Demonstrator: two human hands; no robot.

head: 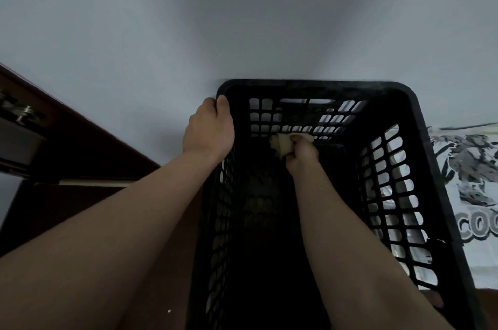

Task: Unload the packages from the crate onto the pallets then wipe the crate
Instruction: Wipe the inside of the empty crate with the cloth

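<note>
1. left hand (208, 127): fingers and thumb curled over the far-left corner rim of the black crate (310, 83), clamped on it.
2. right hand (300, 153): inside the crate, fingers closed tight around a pale cloth (281, 144).
3. cloth: projects left of the right-hand fingers, at the foot of the far lattice wall.
4. printed package (469, 168): outside the crate, well right of the right-hand fingers.

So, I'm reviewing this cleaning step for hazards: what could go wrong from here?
1. The cloth, bunched in the right hand, is near the slotted far wall of the crate and could snag in an opening.
2. Only the left hand steadies the crate, gripping one rim corner; hard wiping might shift it against the printed package beside it.
3. The crate's inside is dark, so dirt may be missed.
</note>
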